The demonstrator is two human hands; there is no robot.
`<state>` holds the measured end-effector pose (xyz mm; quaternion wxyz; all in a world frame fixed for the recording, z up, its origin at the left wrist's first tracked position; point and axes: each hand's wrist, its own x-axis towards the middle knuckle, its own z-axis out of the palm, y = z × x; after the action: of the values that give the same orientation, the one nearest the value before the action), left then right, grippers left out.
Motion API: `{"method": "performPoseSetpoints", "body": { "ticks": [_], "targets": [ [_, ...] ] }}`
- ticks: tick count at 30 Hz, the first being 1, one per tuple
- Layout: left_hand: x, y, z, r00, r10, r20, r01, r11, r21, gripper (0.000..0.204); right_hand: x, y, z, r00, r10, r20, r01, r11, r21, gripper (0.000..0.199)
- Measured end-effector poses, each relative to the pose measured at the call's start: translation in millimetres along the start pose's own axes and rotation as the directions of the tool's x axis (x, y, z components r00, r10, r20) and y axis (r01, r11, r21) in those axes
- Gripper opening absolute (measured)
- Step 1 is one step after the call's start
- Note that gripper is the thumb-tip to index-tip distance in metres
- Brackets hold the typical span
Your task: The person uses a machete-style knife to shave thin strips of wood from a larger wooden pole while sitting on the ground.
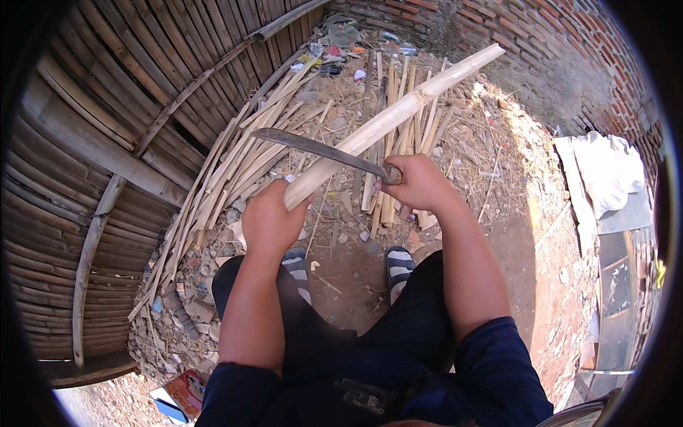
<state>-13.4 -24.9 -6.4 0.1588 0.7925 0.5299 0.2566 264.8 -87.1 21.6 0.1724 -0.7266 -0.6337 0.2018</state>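
Observation:
My left hand (272, 222) is closed round the near end of a long, pale split bamboo strip (398, 112), which slants up and away to the right. In my right hand (420, 183) is the handle of a machete (316, 147). Its dark, curved blade points left and crosses over the strip a little beyond my left hand. Whether the edge touches the wood I cannot tell. My right fingertips are partly hidden behind the handle.
Long thin strips (217, 171) lie piled along the bamboo wall (107, 135) at the left. Shorter split pieces (416, 135) are heaped ahead, amid rubble and shavings. A brick wall (562, 43) stands at the back right, with a white sack (605, 171) near it. My sandalled feet are below my hands.

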Motion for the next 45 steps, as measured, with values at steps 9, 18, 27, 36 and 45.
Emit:
{"method": "performPoseSetpoints", "body": {
  "ticks": [9,18,27,36,45],
  "targets": [
    [2,1,1,1.0,-0.022,0.022,0.021,1.0,0.021,0.04,-1,8,15,0.965,-0.221,-0.141,0.202,0.97,-0.138,0.038],
    [1,1,-2,1.0,-0.03,-0.001,0.03,0.999,0.011,0.038,2,-9,-8,0.991,0.133,0.021,-0.133,0.991,-0.002,0.043],
    [-1,-2,-3,1.0,-0.025,0.003,0.025,1.0,-0.01,0.039,-1,-2,-1,0.998,-0.021,-0.062,0.017,0.997,-0.07,0.039],
    [1,0,2,0.999,-0.03,0.026,0.031,0.999,-0.045,0.042,-6,-3,14,0.974,-0.178,-0.137,0.158,0.976,-0.146,0.033],
    [2,3,-3,0.973,-0.106,0.205,0.133,0.983,-0.123,0.044,-2,-4,-4,0.999,0.019,-0.05,-0.017,0.999,0.051,0.037]
  ]
}}
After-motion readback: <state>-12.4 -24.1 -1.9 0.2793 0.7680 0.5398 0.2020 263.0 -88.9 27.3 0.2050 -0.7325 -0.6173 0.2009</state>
